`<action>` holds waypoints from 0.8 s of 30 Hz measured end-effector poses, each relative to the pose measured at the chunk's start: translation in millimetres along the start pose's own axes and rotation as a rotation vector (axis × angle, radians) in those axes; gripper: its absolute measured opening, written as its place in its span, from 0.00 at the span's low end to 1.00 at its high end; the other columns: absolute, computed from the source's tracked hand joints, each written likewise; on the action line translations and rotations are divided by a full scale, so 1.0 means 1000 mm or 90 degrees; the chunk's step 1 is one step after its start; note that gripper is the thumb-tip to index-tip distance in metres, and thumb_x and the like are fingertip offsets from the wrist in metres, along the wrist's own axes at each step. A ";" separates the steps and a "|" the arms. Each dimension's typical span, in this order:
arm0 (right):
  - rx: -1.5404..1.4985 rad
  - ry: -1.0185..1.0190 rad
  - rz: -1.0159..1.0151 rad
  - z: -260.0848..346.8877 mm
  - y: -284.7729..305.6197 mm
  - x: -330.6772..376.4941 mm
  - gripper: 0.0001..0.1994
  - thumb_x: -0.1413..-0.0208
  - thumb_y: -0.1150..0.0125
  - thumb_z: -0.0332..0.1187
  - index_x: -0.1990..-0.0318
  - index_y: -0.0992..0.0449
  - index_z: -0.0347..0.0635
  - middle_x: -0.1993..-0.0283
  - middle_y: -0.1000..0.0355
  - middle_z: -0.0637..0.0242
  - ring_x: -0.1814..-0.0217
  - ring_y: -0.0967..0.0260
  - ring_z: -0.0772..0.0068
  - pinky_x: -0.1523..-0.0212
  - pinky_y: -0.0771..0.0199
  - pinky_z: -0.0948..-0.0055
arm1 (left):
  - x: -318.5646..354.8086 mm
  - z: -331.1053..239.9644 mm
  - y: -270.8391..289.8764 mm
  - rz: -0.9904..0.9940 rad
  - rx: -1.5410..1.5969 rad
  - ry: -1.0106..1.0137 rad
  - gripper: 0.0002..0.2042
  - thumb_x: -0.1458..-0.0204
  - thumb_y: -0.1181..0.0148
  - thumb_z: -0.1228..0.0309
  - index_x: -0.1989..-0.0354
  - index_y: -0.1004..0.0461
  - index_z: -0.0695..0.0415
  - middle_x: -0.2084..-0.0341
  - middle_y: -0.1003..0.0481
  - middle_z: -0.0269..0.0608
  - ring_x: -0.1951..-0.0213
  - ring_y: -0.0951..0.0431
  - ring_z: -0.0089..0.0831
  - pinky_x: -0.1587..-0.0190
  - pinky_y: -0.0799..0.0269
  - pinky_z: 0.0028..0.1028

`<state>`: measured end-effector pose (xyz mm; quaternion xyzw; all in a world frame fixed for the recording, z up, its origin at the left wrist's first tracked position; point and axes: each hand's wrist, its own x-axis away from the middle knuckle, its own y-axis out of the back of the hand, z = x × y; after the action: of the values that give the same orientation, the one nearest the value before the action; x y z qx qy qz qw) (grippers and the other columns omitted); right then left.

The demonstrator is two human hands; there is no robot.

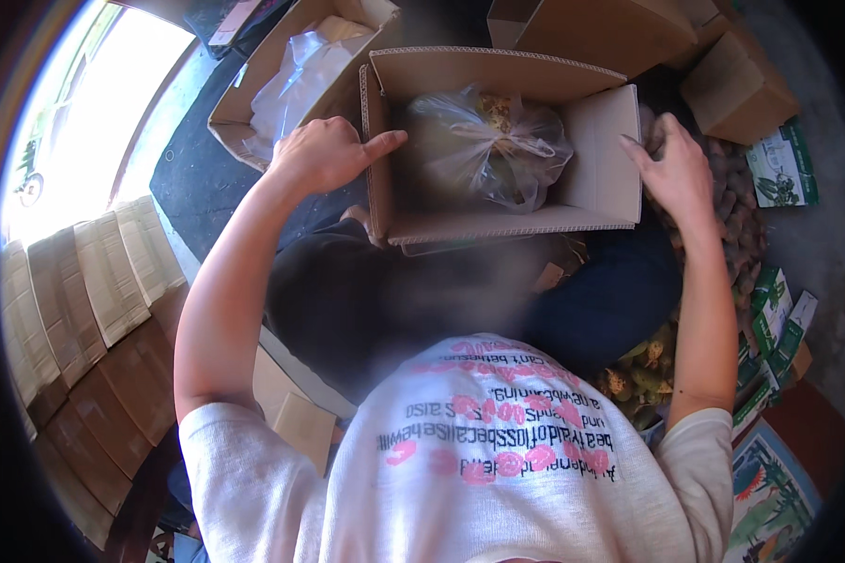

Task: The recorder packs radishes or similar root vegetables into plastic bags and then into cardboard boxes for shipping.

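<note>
In front of me stands an open cardboard box (pixel 615 155) with its flaps raised. Inside lies a clear plastic bag (pixel 526 155), gathered and knotted on top, with something yellowish-brown showing through. My left hand (pixel 324 158) grips the box's left side, its thumb laid over the edge and its other fingers outside. At the opposite side, my right hand (pixel 674 169) has its thumb against the right edge, with the fingers curled on the outside. Both hands are closed on the box; their undersides are hidden.
Another open box (pixel 230 117) with a plastic liner stands at the far left. More cardboard boxes (pixel 737 89) sit at the far right. Brownish round produce (pixel 737 202) lies right of my arm, near green printed packets (pixel 781 169). Flattened cardboard (pixel 89 281) leans at left.
</note>
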<state>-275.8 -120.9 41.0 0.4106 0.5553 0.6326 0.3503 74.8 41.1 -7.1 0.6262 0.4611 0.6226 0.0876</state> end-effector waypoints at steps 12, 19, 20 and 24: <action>0.063 -0.025 0.219 -0.078 -0.066 -0.036 0.33 0.50 0.38 0.60 0.54 0.21 0.35 0.55 0.21 0.47 0.48 0.23 0.52 0.46 0.27 0.60 | -0.031 0.019 -0.049 -0.094 -0.124 -0.194 0.26 0.44 0.47 0.44 0.63 0.17 0.58 0.66 0.18 0.52 0.58 0.18 0.48 0.53 0.24 0.45; 0.094 -0.038 -0.011 0.037 -0.009 0.000 0.29 0.46 0.34 0.46 0.42 0.32 0.39 0.49 0.27 0.48 0.49 0.28 0.43 0.51 0.26 0.53 | -0.008 -0.003 -0.045 -0.056 -0.029 0.045 0.34 0.41 0.55 0.41 0.55 0.21 0.65 0.52 0.23 0.58 0.48 0.23 0.51 0.49 0.27 0.44; 0.170 -0.053 0.001 0.040 -0.008 0.001 0.29 0.47 0.34 0.44 0.41 0.32 0.41 0.46 0.29 0.48 0.47 0.30 0.44 0.48 0.27 0.53 | -0.004 -0.008 -0.047 -0.077 -0.028 0.084 0.34 0.41 0.54 0.40 0.53 0.21 0.64 0.52 0.23 0.58 0.47 0.23 0.51 0.48 0.27 0.44; 0.245 -0.066 0.072 -0.047 -0.034 -0.016 0.42 0.55 0.40 0.68 0.47 0.31 0.34 0.46 0.27 0.41 0.41 0.30 0.40 0.45 0.28 0.50 | 0.024 -0.033 -0.033 -0.109 -0.007 0.087 0.36 0.43 0.52 0.38 0.50 0.22 0.64 0.50 0.23 0.56 0.46 0.23 0.50 0.45 0.29 0.43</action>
<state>-312.7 -150.0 3.0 0.5324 0.6236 0.5113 0.2575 26.0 61.3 -5.8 0.5404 0.5144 0.6564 0.1119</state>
